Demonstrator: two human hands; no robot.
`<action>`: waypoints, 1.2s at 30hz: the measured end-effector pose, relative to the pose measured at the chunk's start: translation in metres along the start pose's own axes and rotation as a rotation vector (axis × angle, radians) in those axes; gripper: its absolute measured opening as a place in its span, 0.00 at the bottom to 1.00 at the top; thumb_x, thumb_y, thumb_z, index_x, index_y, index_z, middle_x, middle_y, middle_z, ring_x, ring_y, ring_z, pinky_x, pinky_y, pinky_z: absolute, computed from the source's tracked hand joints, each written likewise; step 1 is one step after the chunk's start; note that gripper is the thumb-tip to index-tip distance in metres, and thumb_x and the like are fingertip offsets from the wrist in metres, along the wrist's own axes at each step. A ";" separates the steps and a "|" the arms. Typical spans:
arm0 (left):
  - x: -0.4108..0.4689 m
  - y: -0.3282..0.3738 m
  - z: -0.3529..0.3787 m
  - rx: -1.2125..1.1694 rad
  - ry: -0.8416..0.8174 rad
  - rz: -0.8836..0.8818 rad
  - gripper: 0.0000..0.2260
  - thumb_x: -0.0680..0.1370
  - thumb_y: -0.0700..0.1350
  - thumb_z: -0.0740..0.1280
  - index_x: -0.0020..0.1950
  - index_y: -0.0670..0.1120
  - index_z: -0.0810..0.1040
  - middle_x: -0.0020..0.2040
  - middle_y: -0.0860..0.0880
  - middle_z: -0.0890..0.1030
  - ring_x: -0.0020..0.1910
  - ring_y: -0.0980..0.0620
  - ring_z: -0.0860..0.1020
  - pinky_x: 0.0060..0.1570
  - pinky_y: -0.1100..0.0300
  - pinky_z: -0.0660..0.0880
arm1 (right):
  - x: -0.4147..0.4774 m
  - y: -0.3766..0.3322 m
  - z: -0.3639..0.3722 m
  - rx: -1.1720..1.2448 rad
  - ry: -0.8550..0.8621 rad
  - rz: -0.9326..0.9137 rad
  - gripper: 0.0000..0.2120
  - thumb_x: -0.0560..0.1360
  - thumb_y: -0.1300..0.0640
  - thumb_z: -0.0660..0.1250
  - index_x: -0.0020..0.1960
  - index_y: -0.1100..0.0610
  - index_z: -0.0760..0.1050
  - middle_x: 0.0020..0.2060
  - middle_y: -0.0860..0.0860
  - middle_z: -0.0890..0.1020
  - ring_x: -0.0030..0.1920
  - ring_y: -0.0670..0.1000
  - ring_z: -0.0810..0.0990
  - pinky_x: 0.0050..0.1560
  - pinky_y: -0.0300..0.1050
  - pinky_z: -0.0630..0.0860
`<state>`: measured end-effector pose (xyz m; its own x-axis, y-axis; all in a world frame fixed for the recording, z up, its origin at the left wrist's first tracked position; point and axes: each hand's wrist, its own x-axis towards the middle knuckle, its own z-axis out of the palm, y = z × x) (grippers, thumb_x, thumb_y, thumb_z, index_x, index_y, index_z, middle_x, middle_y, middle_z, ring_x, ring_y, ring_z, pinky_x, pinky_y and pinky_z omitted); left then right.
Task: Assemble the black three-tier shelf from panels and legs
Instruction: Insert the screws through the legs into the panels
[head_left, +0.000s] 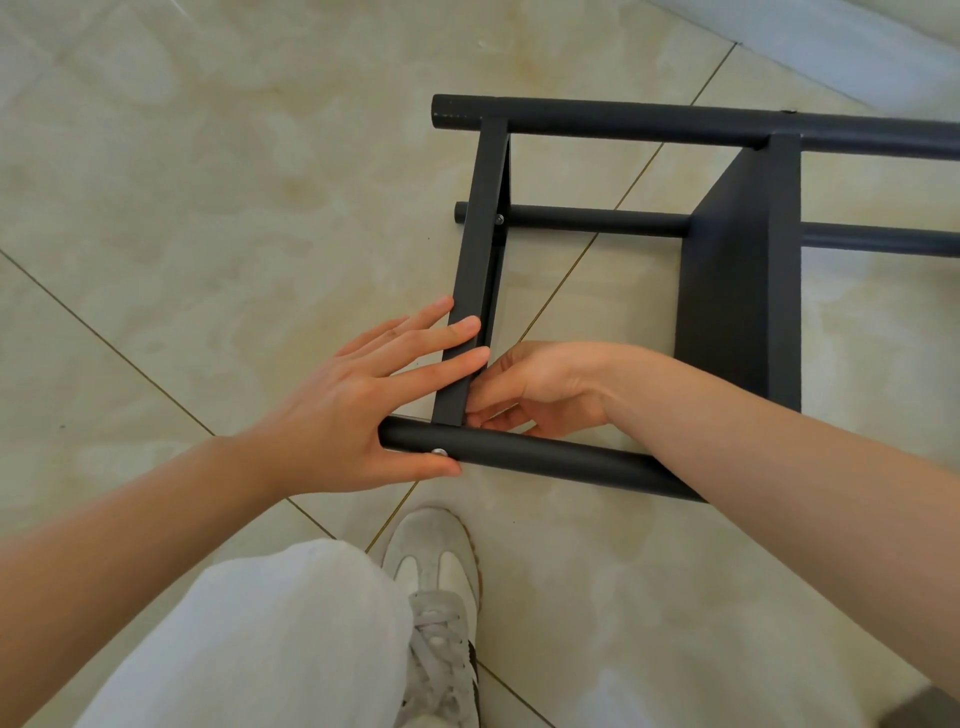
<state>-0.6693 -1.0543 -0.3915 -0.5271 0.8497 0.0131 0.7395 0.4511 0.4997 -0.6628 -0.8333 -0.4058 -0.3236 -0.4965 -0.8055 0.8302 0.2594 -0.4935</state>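
The black shelf lies on its side on the tiled floor. Its end panel stands on edge between round black legs. My left hand lies flat with straight fingers on the panel's lower end and on the near leg, thumb beside a silver screw head. My right hand reaches inside the frame behind the panel, its fingers curled at the joint of panel and leg; whatever they hold is hidden. A second panel stands further right. The far leg and a middle leg run across.
Beige floor tiles with thin grout lines surround the shelf. My white-trousered knee and a grey sneaker are just below the near leg. A pale wall base runs along the top right.
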 end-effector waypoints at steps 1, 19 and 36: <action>0.000 0.000 0.000 -0.003 0.007 0.004 0.35 0.75 0.62 0.69 0.78 0.47 0.67 0.80 0.48 0.64 0.82 0.47 0.55 0.79 0.53 0.56 | 0.000 0.000 0.000 -0.002 0.001 0.000 0.05 0.77 0.59 0.69 0.52 0.57 0.81 0.47 0.54 0.84 0.53 0.53 0.80 0.65 0.55 0.75; 0.000 0.002 -0.001 -0.008 -0.008 -0.006 0.35 0.76 0.62 0.68 0.77 0.46 0.67 0.80 0.48 0.64 0.82 0.47 0.55 0.79 0.56 0.55 | -0.004 -0.001 0.000 -0.012 -0.016 -0.021 0.04 0.78 0.61 0.68 0.49 0.57 0.82 0.41 0.52 0.83 0.48 0.52 0.78 0.62 0.54 0.75; 0.000 0.001 -0.001 -0.016 -0.014 -0.013 0.35 0.75 0.62 0.69 0.77 0.46 0.67 0.79 0.48 0.64 0.82 0.48 0.55 0.79 0.56 0.56 | 0.000 0.001 -0.005 -0.027 -0.056 -0.029 0.06 0.78 0.60 0.68 0.52 0.57 0.83 0.47 0.52 0.85 0.53 0.52 0.81 0.63 0.54 0.76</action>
<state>-0.6687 -1.0536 -0.3902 -0.5304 0.8477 -0.0056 0.7259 0.4576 0.5135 -0.6642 -0.8286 -0.4083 -0.3210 -0.5496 -0.7713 0.8078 0.2663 -0.5260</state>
